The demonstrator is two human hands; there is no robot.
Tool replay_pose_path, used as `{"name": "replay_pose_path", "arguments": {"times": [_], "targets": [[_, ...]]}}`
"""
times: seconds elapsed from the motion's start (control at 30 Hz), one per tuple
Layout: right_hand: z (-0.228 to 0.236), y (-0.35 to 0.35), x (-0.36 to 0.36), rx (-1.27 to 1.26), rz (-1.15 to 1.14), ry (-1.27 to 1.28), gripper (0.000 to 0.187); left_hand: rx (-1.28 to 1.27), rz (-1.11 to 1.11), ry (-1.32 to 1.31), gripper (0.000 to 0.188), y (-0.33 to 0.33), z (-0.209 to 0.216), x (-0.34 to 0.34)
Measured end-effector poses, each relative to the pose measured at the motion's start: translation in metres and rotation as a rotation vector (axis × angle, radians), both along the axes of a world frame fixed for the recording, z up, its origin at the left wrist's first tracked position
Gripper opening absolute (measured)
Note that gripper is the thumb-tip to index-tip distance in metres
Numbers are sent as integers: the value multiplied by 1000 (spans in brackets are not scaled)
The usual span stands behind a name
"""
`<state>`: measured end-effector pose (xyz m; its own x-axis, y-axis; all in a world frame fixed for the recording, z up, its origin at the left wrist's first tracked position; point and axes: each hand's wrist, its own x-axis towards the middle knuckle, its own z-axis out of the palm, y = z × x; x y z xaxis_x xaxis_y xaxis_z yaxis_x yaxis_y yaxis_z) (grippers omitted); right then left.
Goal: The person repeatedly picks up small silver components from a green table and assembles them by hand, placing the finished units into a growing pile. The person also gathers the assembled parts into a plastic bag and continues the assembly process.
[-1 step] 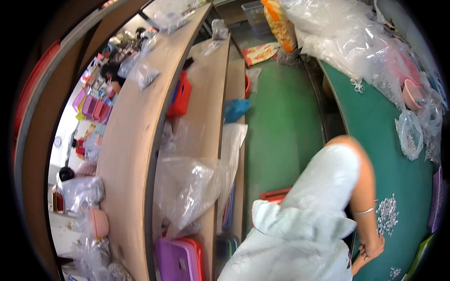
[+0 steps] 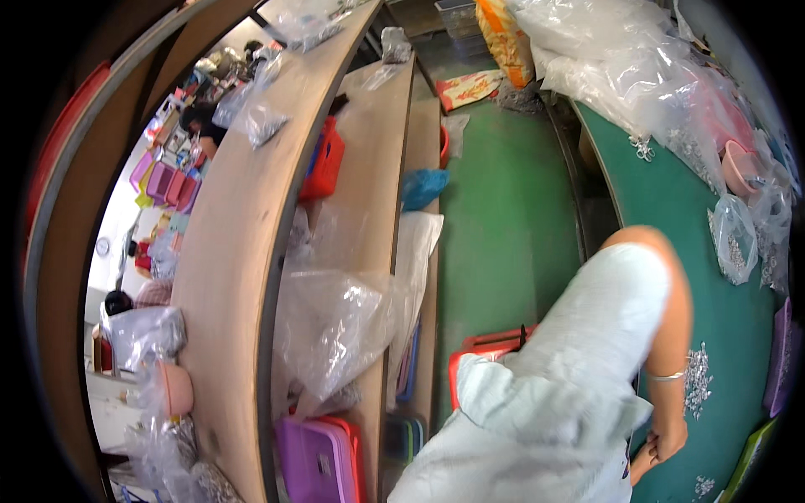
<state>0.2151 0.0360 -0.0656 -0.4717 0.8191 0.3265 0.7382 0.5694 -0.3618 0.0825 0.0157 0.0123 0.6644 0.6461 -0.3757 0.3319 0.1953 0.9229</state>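
My left arm, in a pale short sleeve and with a bangle at the wrist, bends at the elbow over the edge of a green tabletop (image 2: 671, 193). My left hand (image 2: 668, 438) hangs low by that edge with its fingers curled together. Whatever they may hold is hidden. Against it lies a small part of my right hand (image 2: 642, 464), its fingers mostly out of sight. Beside my left forearm is a pile of small shiny silvery pieces (image 2: 698, 381). A smaller cluster of such pieces (image 2: 703, 486) lies nearer the lower edge.
Clear plastic bags (image 2: 604, 50), a pink bowl (image 2: 740, 168) and a bag of silvery pieces (image 2: 734, 239) crowd the table's far end. Wooden shelves (image 2: 226, 251) on the left carry bags, a red bin (image 2: 323, 159) and purple trays (image 2: 306, 457). A red plastic item (image 2: 457, 369) is behind my arm.
My left elbow has shifted right and slightly up in view. The forearm now covers more of the silvery pile's near side, and more of the red plastic item shows.
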Motion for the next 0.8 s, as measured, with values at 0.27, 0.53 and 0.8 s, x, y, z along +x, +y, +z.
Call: {"name": "replay_pose_path", "arguments": {"times": [0.27, 0.53, 0.8], "targets": [[-15, 0, 7, -24, -3, 129, 34, 421, -344, 354, 11, 6, 61, 31], [-23, -6, -1, -66, -14, 230, 35, 552, -476, 481, 13, 2, 87, 36], [-27, -6, -4, -93, -99, 351, 35, 692, -630, 556, 15, 17, 107, 43]]}}
